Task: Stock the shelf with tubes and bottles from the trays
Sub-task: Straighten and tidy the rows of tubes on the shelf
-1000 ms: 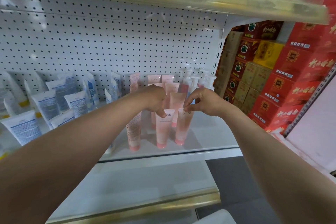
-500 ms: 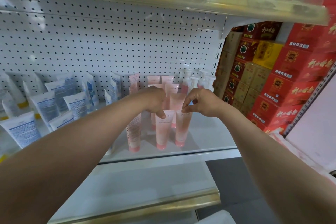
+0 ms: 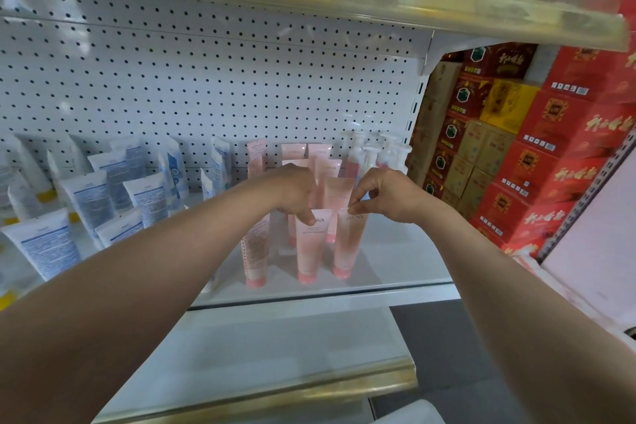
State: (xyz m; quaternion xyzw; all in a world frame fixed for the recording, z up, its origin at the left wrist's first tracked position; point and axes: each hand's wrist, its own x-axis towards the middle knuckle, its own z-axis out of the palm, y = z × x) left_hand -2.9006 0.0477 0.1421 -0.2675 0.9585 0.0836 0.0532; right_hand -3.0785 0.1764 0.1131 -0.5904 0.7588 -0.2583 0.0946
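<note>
Several pink tubes stand cap-down on the white shelf [image 3: 406, 262]. My left hand [image 3: 292, 189] pinches the top edge of the front middle pink tube [image 3: 309, 248]. To its right, my right hand [image 3: 385, 193] pinches the top of the front right pink tube [image 3: 347, 248]. A third pink tube [image 3: 256, 251] stands at the left of the front row, turned sideways. More pink tubes [image 3: 332, 196] stand in rows behind, partly hidden by my hands. Pump bottles [image 3: 370, 155] stand at the back right against the pegboard.
White and blue tubes [image 3: 89, 203] fill the shelf's left part. A pegboard [image 3: 206, 86] backs the shelf, and a yellowed shelf edge [image 3: 447, 7] hangs overhead. Red and yellow cartons [image 3: 537, 155] are stacked to the right. A lower shelf [image 3: 275, 348] juts out below.
Both hands stay on the tops of the two front pink tubes. The right tube has shifted slightly left and stands closer to the middle one.
</note>
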